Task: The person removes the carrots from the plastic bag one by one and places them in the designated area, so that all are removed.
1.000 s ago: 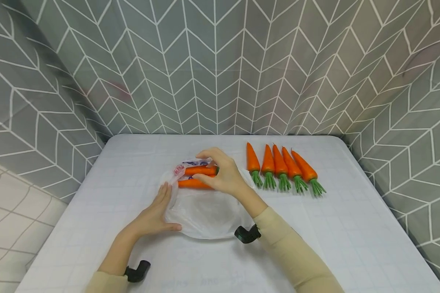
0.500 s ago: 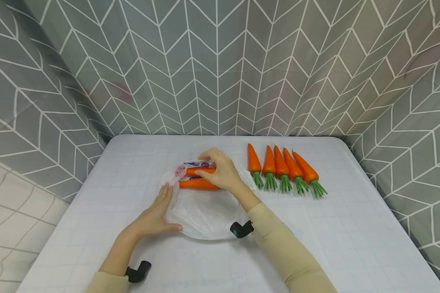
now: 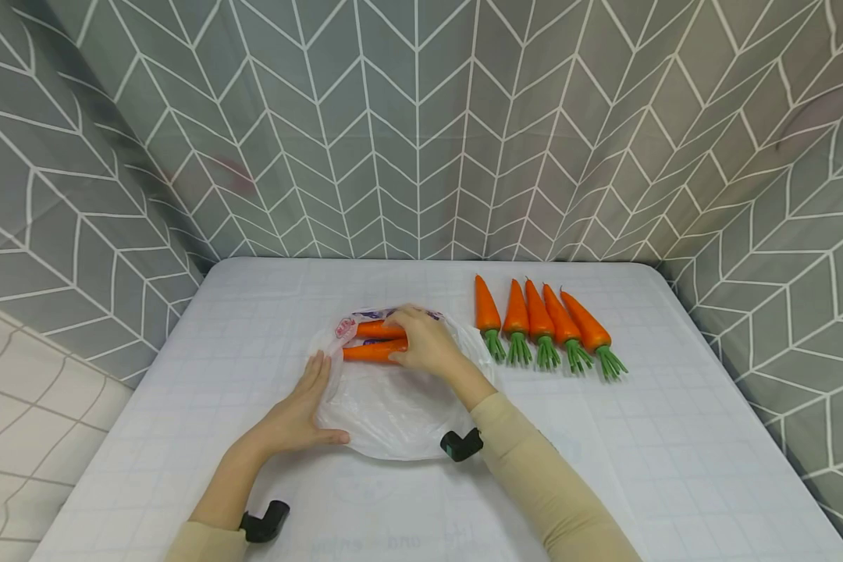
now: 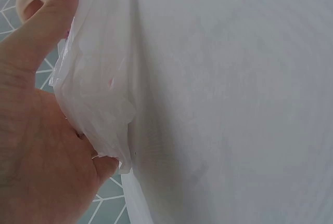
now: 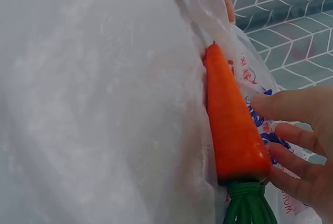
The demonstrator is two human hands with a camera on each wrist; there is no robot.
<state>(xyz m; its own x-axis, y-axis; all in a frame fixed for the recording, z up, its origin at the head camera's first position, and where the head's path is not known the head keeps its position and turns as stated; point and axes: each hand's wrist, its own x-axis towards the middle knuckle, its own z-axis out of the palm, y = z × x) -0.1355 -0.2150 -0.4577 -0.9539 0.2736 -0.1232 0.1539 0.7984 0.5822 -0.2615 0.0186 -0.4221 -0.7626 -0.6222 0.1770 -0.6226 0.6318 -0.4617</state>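
A white plastic bag with red and blue print lies on the table, its mouth spread open. Two orange carrots lie side by side in it, an upper carrot and a lower carrot. My left hand rests along the bag's left edge, fingers straight and thumb stretched out toward the near side. Over the carrots' right ends reaches my right hand, hiding their green tops in the head view. The right wrist view has a whole carrot, with the right fingers loosely bent right at its side.
Several more carrots lie in a row at the table's back right, tips away and green tops toward me. A white cloth covers the table. Grey patterned curtains stand behind and at both sides.
My right hand has moved slightly nearer, its thumb from the upper carrot to the lower one. The bag's far rim shows more at the right. My left hand stays in place.
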